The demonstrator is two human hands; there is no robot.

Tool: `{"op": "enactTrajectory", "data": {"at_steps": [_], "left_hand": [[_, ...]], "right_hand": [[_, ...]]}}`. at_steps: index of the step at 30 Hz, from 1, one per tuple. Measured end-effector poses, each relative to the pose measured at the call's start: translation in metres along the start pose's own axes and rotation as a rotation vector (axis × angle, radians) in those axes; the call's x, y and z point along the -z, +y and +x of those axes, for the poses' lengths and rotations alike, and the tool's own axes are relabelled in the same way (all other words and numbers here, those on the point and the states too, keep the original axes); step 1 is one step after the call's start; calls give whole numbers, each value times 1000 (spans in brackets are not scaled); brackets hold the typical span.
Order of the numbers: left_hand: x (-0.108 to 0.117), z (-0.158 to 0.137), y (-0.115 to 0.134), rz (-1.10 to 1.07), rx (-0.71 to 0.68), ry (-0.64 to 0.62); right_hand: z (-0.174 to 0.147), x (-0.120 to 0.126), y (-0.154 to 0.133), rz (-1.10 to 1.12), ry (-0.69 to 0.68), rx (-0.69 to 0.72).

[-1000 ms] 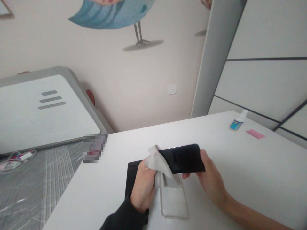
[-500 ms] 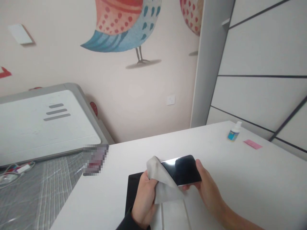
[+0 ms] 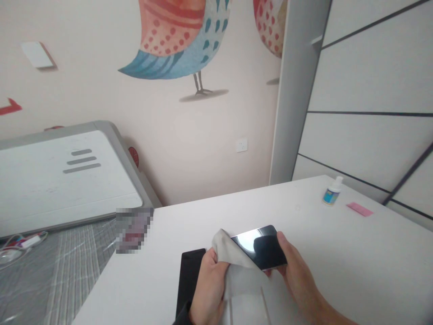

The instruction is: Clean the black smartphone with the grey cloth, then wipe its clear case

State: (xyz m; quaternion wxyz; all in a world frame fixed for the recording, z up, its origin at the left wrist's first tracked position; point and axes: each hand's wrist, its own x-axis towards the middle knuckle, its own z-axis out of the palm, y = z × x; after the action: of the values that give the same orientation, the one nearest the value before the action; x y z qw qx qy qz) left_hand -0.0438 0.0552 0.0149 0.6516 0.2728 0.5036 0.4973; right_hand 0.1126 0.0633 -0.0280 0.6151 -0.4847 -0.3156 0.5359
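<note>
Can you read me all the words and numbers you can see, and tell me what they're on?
There are none I can read.
White bottle: its blue label is too small and blurred.
Phone: dark, shiny screen, no words seen.
Pink slip: no writing I can make out.
Pixelated patch: blocked out, unreadable.
Red mark at far left: cut off, so I can't tell if it's a letter.

Black sleeve behind the left hand, right hand and forearm bare.
</note>
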Motion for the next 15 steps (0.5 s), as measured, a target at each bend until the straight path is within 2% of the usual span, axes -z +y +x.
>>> {"op": "enactTrajectory", "data": {"at_steps": [3,7,9,12,15], "left_hand": [[-1,0,1,52,-25,-10],[1,0,3,105,-58,-82],[4,0,2,116,-77,-74],[8,3,-2,101,-119,5],[9,4,-4,49,-106,46]], "right_hand": [[0,5,10,14,57,-50],[-2,6,12,28,133,-27],[-3,3,7,25,99,-27],[-6,-4,-3,31,-8,-37],[-7,-8,-10,48,-29,-48]]}}
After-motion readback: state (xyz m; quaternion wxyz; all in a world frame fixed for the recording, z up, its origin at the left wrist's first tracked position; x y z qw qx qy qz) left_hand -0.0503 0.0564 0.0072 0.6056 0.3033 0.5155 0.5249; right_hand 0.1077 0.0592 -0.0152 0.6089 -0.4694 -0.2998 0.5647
